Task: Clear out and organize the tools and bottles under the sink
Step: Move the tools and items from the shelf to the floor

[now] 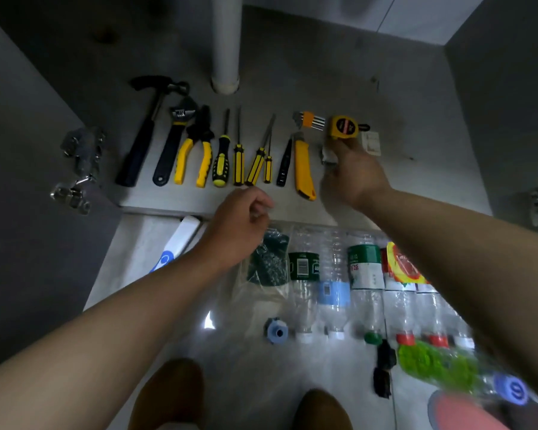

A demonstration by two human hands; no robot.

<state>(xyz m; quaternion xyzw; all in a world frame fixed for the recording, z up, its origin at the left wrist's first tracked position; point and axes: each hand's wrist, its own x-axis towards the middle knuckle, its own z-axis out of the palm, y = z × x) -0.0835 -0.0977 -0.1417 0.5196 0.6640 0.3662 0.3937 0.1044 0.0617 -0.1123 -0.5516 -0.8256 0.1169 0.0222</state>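
Tools (239,162) lie in one row, handles toward the person, on the cabinet floor (292,72) at 12 o'clock, apparently sorted by type. Bottles (365,274) lie side by side at 5 o'clock. Right hand (354,175) grips a small grey item (328,156) beside the tape measure (343,127). Left hand (239,225) is curled; whether it holds anything cannot be told.

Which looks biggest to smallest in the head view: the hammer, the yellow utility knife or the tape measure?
1. hammer
2. yellow utility knife
3. tape measure
They lie in one row, so nearness hardly matters.
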